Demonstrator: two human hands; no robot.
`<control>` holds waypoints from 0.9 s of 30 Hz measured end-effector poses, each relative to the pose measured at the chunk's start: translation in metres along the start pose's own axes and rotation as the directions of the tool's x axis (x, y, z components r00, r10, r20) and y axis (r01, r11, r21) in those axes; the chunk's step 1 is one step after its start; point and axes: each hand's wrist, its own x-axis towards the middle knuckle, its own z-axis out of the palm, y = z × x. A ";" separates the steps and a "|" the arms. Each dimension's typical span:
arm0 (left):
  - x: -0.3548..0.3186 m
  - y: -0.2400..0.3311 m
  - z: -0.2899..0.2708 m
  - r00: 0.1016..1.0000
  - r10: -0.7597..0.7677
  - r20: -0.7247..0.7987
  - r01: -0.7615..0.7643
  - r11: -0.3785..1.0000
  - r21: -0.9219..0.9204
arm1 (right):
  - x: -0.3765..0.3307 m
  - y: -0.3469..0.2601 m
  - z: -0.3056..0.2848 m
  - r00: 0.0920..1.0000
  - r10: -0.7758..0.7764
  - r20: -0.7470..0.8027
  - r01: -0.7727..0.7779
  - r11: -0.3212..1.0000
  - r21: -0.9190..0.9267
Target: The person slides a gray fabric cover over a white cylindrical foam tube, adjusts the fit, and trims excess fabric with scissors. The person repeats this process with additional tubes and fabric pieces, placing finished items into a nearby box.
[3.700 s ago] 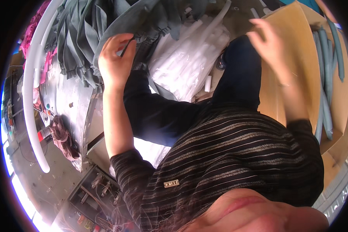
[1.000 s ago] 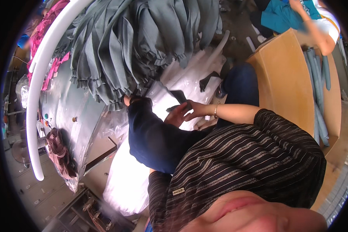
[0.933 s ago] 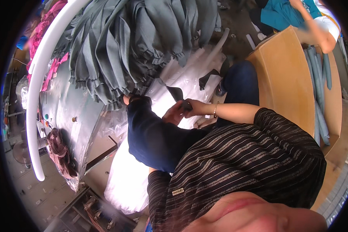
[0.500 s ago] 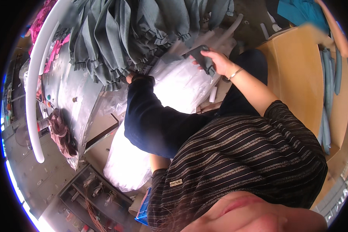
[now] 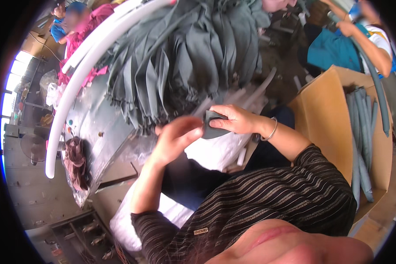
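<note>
Cardboard box (image 5: pixel 334 119) of grey rolled pieces (image 5: pixel 361 132) — white pipe (image 5: pixel 75 83) left.

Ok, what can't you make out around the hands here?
Head view:
- Grey piece: mostly covered by the right hand; shape unclear.
- Left hand: motion-blurred; its grip can't be told.
- White bag: contents hidden, lower part behind the arms.
- Box: cut off at the rim.

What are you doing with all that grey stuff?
A person is holding a small piece of dark grey fabric up in front of them. The right hand grips it and the left hand touches its edge. Just above hangs a big bunch of grey cloth strips over a white pipe. A cardboard box with rolled grey pieces stands to the right.
</note>
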 end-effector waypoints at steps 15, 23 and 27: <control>0.052 -0.007 -0.001 0.989 0.090 0.116 0.070 0.411 -0.909 | -0.065 0.018 0.076 0.983 -0.175 -0.052 0.143 0.917 -0.371; 0.047 -0.025 0.037 0.925 -0.004 0.380 0.156 0.916 -0.370 | -0.033 0.050 0.018 0.974 0.010 0.226 -0.218 0.298 0.929; 0.040 -0.036 0.037 0.715 -0.226 0.662 0.264 0.963 0.044 | -0.001 0.048 -0.033 0.958 0.264 -0.110 0.041 0.252 0.967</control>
